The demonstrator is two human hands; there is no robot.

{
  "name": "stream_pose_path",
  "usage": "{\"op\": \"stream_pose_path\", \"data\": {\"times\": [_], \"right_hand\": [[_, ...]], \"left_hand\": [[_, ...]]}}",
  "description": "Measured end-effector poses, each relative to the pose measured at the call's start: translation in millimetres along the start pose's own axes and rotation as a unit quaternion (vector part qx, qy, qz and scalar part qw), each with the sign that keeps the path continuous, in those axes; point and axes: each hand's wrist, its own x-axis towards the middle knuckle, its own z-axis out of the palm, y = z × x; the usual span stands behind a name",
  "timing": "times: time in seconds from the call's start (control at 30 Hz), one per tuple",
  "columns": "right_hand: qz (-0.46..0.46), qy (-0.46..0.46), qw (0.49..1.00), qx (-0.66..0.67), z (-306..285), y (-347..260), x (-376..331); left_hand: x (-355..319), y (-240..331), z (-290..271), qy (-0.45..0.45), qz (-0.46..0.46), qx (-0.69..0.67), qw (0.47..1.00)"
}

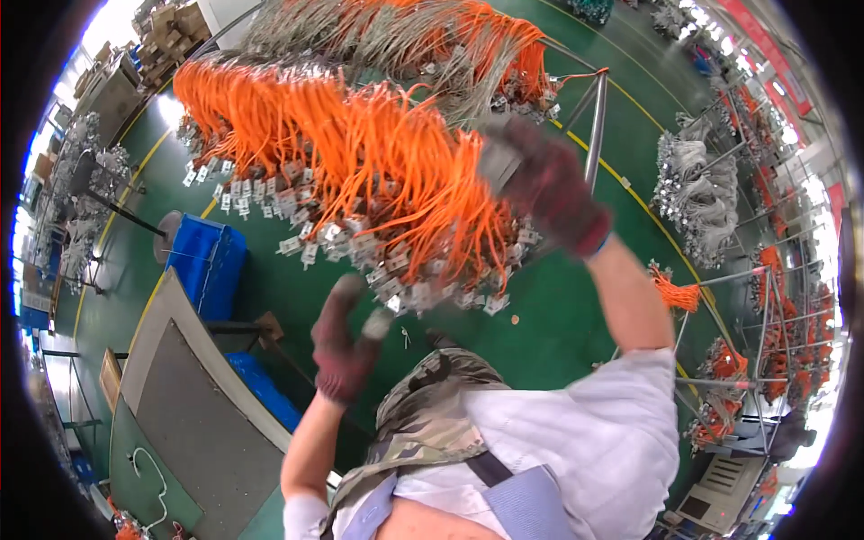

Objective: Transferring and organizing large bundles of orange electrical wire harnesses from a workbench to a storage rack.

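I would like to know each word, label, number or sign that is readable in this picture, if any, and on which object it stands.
No text is readable.
Red banner, upper right: too blurred to read any lettering.
Cardboard boxes, upper left: too small to tell any print.
Metal ends of the orange cables: too small to tell any marking.

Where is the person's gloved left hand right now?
In the head view, the gloved left hand is left of centre, just below the metal connectors hanging from the orange cables.

We face the near cable row [351, 144], far cable row [405, 36] behind it. Left of us, worktable [198, 396] with bin [203, 261] beyond; right, metal post [598, 130].
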Motion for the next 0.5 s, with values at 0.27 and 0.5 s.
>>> {"op": "stream_pose_path", "data": {"times": [0.27,0.5], "right_hand": [[0.537,-0.177,0.791,0.232,-39,142,65],[0.502,-0.187,0.637,0.555,58,209,93]], "left_hand": [[131,55,134,-0.029,0.062,0.202,0.977],[134,42,168,0.002,0.064,0.343,0.937]]}}
